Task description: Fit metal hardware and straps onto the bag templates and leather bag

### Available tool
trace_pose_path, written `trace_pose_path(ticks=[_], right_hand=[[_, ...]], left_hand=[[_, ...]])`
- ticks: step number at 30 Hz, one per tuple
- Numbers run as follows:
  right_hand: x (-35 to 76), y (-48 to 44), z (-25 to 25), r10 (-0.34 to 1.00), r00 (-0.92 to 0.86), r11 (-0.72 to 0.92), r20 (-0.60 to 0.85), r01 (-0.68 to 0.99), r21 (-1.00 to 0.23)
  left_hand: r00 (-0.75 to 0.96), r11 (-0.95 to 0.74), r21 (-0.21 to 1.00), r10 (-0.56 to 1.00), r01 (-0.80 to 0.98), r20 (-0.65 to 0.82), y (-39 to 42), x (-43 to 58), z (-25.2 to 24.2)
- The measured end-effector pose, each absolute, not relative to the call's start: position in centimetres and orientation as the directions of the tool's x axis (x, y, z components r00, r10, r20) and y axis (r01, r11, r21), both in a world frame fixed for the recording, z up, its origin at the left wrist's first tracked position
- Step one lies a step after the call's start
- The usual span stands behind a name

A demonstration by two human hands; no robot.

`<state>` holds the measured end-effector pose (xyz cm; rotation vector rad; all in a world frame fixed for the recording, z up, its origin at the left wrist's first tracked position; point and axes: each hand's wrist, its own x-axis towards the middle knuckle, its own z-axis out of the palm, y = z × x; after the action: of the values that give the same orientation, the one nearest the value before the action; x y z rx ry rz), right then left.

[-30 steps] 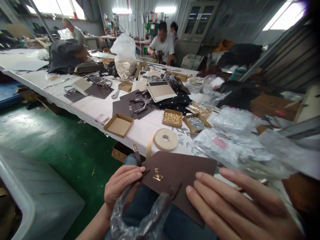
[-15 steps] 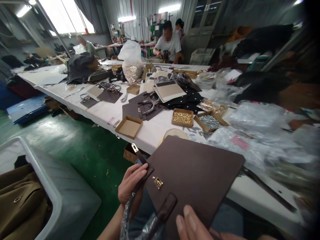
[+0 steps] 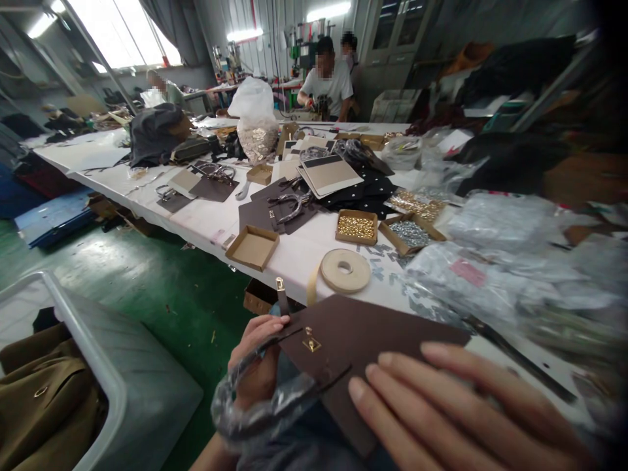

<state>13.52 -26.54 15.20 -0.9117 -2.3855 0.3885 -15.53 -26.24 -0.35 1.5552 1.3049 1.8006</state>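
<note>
A dark brown leather panel [image 3: 373,330] with a small gold clasp [image 3: 311,343] and a short strap with a metal tip [image 3: 281,297] lies over my lap at the table's edge. My left hand [image 3: 258,360] grips the panel's left corner, fingers curled, with a plastic-wrapped handle [image 3: 260,405] looping under it. My right hand [image 3: 456,409] lies flat on the panel, fingers stretched out to the left.
The white table [image 3: 206,219] carries a roll of tape [image 3: 345,270], an empty cardboard tray [image 3: 253,247], trays of gold studs [image 3: 356,226] and silver studs [image 3: 411,234], brown pieces and plastic bags [image 3: 495,275]. A grey bin [image 3: 118,399] holds olive fabric. People work at the back.
The panel has come down from a raised tilt to lie flatter, uncovering the tape roll. My right hand has spread flat over it.
</note>
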Motion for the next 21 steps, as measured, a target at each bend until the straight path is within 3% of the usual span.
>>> trace_pose_path(ticks=[2,4,8,11,15,18,21], right_hand=[[14.0,-24.8,15.5,0.657,-0.502,0.739,0.562,0.576,-0.350],[14.7,-22.1,15.3,0.761,-0.355,0.625,0.542,0.624,-0.469],[16.6,-17.9,13.5,0.952,-0.254,0.280,0.171,0.495,-0.823],[17.7,-17.6,10.7,0.958,-0.250,-0.064,-0.143,0.299,-0.952],[18.1,-18.7,6.1,0.897,-0.157,-0.423,-0.414,-0.023,-0.906],[18.0,-18.0,4.1,0.861,-0.117,-0.508,-0.494,-0.170,-0.845],[17.9,-15.7,3.5,0.873,-0.097,-0.487,-0.478,-0.228,-0.843]], left_hand=[[-0.324,-0.310,0.942,0.885,0.128,0.335,-25.4,-15.6,0.5],[-0.345,-0.153,0.988,0.927,0.017,0.150,-24.0,-15.7,1.8],[-0.239,-0.038,0.988,0.971,-0.149,0.001,-20.5,-15.8,5.1],[-0.082,0.071,0.978,0.993,-0.197,-0.089,-19.6,-16.0,5.9],[0.126,0.217,0.928,0.974,-0.302,-0.187,-20.3,-15.8,3.1],[0.213,0.226,0.924,0.963,-0.308,-0.165,-20.2,-15.2,0.6],[0.217,0.148,0.972,0.970,-0.183,-0.107,-18.1,-14.3,0.1]])
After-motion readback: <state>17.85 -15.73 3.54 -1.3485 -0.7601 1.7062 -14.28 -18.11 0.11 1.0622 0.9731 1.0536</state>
